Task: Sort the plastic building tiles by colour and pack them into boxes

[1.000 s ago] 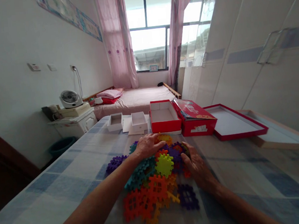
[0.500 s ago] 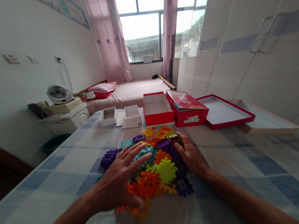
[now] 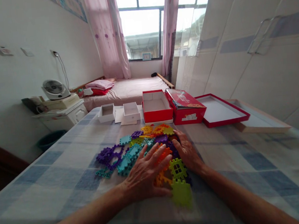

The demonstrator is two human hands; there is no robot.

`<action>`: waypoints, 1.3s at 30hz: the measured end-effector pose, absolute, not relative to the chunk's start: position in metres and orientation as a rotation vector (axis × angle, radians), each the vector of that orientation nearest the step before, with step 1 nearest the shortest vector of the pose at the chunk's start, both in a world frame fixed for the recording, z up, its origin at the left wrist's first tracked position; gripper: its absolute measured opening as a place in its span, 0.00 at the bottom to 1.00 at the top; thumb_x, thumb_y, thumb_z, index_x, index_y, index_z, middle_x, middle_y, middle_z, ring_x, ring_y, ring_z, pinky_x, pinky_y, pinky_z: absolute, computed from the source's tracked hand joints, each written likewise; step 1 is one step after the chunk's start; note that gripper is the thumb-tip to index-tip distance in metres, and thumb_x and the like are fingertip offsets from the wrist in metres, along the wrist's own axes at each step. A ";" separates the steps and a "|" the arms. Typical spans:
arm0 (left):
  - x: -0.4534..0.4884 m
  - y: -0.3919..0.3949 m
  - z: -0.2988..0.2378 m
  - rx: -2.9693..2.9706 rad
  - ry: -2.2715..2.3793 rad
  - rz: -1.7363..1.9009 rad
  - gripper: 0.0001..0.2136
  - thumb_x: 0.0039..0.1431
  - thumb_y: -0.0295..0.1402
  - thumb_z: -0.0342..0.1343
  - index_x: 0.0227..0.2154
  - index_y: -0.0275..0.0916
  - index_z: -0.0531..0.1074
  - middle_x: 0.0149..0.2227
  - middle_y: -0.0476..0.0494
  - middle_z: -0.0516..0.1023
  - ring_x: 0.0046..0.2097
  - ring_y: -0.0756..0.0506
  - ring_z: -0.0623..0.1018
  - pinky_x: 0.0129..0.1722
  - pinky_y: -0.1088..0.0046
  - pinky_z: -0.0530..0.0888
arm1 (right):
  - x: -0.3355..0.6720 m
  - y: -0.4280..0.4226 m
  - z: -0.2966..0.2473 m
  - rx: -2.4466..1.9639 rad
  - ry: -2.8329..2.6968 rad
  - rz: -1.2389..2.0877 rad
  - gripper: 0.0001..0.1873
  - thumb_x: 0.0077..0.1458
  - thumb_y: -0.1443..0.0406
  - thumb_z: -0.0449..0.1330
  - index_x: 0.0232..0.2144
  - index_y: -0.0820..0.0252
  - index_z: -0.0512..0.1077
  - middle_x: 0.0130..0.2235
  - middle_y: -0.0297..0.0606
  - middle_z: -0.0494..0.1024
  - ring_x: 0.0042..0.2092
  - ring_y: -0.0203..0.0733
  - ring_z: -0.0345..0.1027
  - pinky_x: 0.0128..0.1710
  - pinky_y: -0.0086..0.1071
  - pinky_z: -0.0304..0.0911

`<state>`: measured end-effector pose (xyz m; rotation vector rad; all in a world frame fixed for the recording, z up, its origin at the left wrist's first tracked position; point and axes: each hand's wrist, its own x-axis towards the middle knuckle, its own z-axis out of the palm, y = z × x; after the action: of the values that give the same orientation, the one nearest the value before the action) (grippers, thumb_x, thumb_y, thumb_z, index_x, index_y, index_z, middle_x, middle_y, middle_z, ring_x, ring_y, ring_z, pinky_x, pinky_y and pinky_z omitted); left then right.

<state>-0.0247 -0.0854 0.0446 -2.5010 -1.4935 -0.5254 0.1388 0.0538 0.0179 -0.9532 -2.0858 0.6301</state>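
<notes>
Plastic puzzle pieces (image 3: 142, 147) lie spread near you on the checked table (image 3: 65, 161) now, because your flat, open left hand (image 3: 144, 177) slid nearer while your open right hand (image 3: 187, 152) stayed beside them.

Our left hand (image 3: 144, 177) flat, palm down, fingers spread and pointing forward, our right hand (image 3: 188, 154) beside it, palm down, fingers together, both bare forearms reaching in from the lower edge, converging ahead.
</notes>
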 end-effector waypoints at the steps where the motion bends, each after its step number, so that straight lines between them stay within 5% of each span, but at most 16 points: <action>1: -0.018 -0.079 0.048 -2.483 -1.517 -0.535 0.36 0.51 0.55 0.51 0.59 0.42 0.55 0.63 0.36 0.55 0.64 0.34 0.52 0.60 0.45 0.47 | 0.138 0.054 0.020 -0.953 -2.074 0.642 0.27 0.59 0.54 0.42 0.56 0.62 0.57 0.58 0.47 0.61 0.60 0.45 0.51 0.60 0.45 0.48; 5: 0.004 -0.076 0.065 -2.294 -1.479 -0.739 0.24 0.59 0.45 0.48 0.55 0.37 0.62 0.59 0.34 0.62 0.63 0.34 0.54 0.59 0.45 0.50 | 0.154 0.041 0.042 -0.930 -1.956 0.691 0.25 0.60 0.56 0.41 0.54 0.61 0.59 0.56 0.46 0.63 0.58 0.45 0.55 0.58 0.46 0.51; 10: 0.024 -0.099 0.064 -2.671 -0.888 -0.523 0.20 0.59 0.42 0.49 0.53 0.43 0.64 0.59 0.48 0.63 0.61 0.42 0.59 0.63 0.55 0.50 | 0.210 -0.009 0.056 -0.626 -2.200 0.532 0.22 0.60 0.63 0.44 0.57 0.53 0.56 0.61 0.38 0.56 0.63 0.43 0.45 0.61 0.44 0.46; 15: 0.022 -0.098 0.052 -2.618 -1.064 -0.550 0.10 0.59 0.33 0.51 0.43 0.39 0.70 0.54 0.45 0.69 0.55 0.46 0.67 0.60 0.62 0.60 | 0.247 -0.036 0.036 -0.608 -2.614 0.348 0.33 0.55 0.65 0.52 0.61 0.57 0.47 0.63 0.43 0.53 0.65 0.46 0.40 0.60 0.43 0.50; 18: -0.001 -0.101 0.056 -2.493 -1.171 -0.636 0.13 0.59 0.33 0.52 0.46 0.38 0.68 0.54 0.42 0.69 0.56 0.44 0.66 0.60 0.60 0.60 | 0.244 -0.032 0.031 -0.476 -2.827 0.149 0.38 0.50 0.61 0.58 0.62 0.54 0.49 0.64 0.39 0.50 0.65 0.51 0.36 0.60 0.49 0.48; 22: -0.056 -0.116 0.056 -2.106 -1.575 -0.757 0.18 0.59 0.33 0.50 0.53 0.43 0.62 0.61 0.39 0.58 0.61 0.40 0.60 0.59 0.55 0.58 | 0.225 -0.009 0.031 -0.578 -2.764 -0.048 0.31 0.52 0.66 0.56 0.59 0.49 0.56 0.63 0.37 0.54 0.65 0.50 0.39 0.59 0.50 0.47; 25: -0.101 -0.127 0.043 -1.715 -2.106 -0.670 0.29 0.57 0.45 0.49 0.59 0.39 0.55 0.63 0.33 0.51 0.63 0.35 0.54 0.59 0.49 0.54 | 0.212 0.011 0.036 -0.742 -2.638 -0.040 0.26 0.55 0.65 0.53 0.57 0.51 0.59 0.62 0.39 0.55 0.64 0.49 0.41 0.59 0.49 0.47; 29: -0.133 -0.132 0.023 -1.475 -2.628 -0.539 0.39 0.54 0.54 0.45 0.61 0.30 0.50 0.61 0.28 0.56 0.63 0.32 0.54 0.58 0.47 0.54 | 0.196 0.026 0.038 -0.831 -2.545 0.157 0.30 0.57 0.55 0.52 0.61 0.52 0.53 0.64 0.42 0.51 0.64 0.48 0.41 0.58 0.48 0.50; 39: -0.076 -0.095 0.035 -1.787 -2.384 -0.988 0.35 0.51 0.50 0.55 0.58 0.37 0.56 0.63 0.33 0.53 0.63 0.36 0.56 0.59 0.54 0.59 | 0.183 0.023 0.026 -0.763 -2.482 0.274 0.33 0.57 0.52 0.50 0.62 0.52 0.48 0.64 0.39 0.49 0.64 0.47 0.41 0.60 0.46 0.46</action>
<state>-0.0763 -0.0947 0.0352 -1.7873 -2.3838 -0.9877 0.1829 0.0235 0.0256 -0.7632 -2.4817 0.2739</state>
